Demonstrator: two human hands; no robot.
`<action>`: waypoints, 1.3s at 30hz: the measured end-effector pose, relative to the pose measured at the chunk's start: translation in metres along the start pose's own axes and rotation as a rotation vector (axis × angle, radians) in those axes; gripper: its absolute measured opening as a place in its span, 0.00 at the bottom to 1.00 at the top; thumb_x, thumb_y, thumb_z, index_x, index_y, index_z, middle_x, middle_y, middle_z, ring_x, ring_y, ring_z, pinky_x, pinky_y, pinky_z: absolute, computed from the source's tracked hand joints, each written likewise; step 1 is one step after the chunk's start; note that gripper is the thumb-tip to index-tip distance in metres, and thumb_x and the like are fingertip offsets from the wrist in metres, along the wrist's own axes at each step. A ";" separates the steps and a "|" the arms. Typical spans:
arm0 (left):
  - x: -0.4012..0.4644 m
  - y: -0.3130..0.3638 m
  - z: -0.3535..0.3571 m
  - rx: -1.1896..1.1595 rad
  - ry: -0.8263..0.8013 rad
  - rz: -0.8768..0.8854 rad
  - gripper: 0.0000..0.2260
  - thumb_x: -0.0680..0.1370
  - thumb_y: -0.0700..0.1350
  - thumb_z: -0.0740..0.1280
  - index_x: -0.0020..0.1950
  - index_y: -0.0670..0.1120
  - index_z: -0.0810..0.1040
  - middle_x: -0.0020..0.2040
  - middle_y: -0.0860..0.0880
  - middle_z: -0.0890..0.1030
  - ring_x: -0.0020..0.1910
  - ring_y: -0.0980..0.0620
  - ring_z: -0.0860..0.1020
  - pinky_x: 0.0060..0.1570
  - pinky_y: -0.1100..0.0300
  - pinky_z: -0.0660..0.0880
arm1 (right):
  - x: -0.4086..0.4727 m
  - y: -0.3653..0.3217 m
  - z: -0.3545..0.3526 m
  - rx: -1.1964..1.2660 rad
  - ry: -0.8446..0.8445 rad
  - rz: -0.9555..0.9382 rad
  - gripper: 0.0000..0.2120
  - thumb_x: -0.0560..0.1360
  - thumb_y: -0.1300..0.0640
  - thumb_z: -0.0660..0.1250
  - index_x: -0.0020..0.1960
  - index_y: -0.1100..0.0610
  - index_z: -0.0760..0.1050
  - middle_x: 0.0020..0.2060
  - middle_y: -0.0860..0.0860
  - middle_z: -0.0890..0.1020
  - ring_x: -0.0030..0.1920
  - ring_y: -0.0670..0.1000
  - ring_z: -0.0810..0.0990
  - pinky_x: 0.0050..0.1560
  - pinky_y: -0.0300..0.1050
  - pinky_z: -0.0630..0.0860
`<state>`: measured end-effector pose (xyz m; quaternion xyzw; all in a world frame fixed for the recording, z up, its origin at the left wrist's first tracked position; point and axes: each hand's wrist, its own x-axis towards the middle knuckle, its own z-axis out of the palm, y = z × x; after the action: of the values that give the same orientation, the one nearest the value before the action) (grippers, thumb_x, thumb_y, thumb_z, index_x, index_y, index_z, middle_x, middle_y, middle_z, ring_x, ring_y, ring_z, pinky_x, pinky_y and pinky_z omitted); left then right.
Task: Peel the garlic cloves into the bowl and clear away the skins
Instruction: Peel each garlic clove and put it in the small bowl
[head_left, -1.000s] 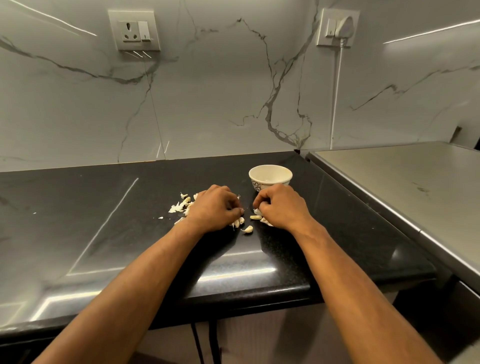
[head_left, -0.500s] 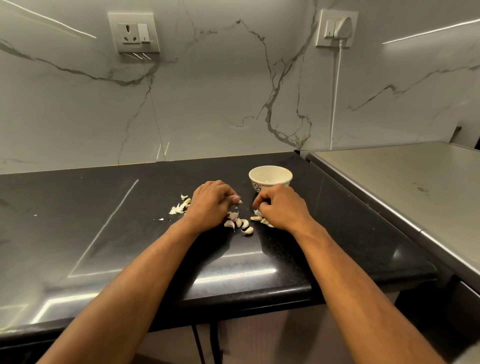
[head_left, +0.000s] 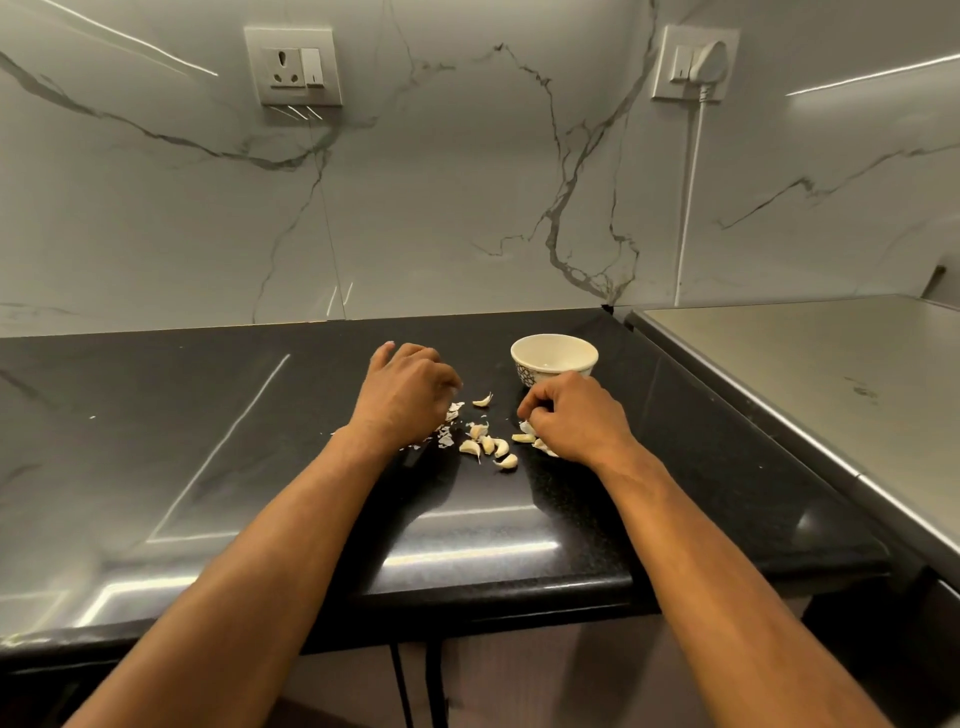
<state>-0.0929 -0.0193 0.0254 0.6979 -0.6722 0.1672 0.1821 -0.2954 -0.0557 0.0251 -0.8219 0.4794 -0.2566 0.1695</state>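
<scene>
Head view: peeling step going on, judging by the unpeeled garlic cloves lying in a small group on the black counter between the two hands, with one more clove lying apart, a little nearer to the wall. Resting low on the counter to the left of the cloves, the left hand, knuckles up and fingers bent downward over the loose skins; not possible to tell if holding anything under the palm. Curling tightly, the right hand, fingers pinching something pale at the tips, probably a clove or its skin, just in front of the bowl. Standing close behind the right hand, the bowl, looking almost empty inside. Probably calling next for stripping the pinched clove, dropping it into the bowl, later sweeping the skins together
</scene>
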 end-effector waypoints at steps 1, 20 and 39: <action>0.003 0.007 0.001 0.001 -0.047 0.014 0.12 0.81 0.50 0.61 0.62 0.55 0.80 0.61 0.53 0.77 0.70 0.51 0.67 0.75 0.47 0.50 | 0.000 0.000 0.000 -0.004 0.001 -0.001 0.12 0.75 0.60 0.63 0.47 0.47 0.84 0.51 0.45 0.83 0.45 0.44 0.72 0.49 0.42 0.68; -0.007 0.016 0.010 -0.452 -0.050 0.024 0.07 0.75 0.44 0.72 0.52 0.52 0.85 0.48 0.54 0.84 0.51 0.54 0.79 0.51 0.62 0.70 | -0.001 0.007 -0.004 0.164 -0.049 -0.100 0.08 0.72 0.58 0.71 0.46 0.46 0.84 0.44 0.42 0.84 0.50 0.44 0.81 0.57 0.46 0.77; -0.015 0.033 0.004 -0.388 -0.201 0.228 0.10 0.77 0.52 0.69 0.56 0.54 0.82 0.53 0.53 0.80 0.57 0.52 0.74 0.56 0.56 0.70 | -0.031 0.044 -0.022 0.142 0.124 0.100 0.10 0.77 0.57 0.69 0.57 0.51 0.82 0.53 0.47 0.84 0.55 0.46 0.79 0.58 0.43 0.73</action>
<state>-0.1262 -0.0086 0.0157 0.5827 -0.7808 -0.0156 0.2248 -0.3521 -0.0504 0.0118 -0.7653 0.5101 -0.3318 0.2100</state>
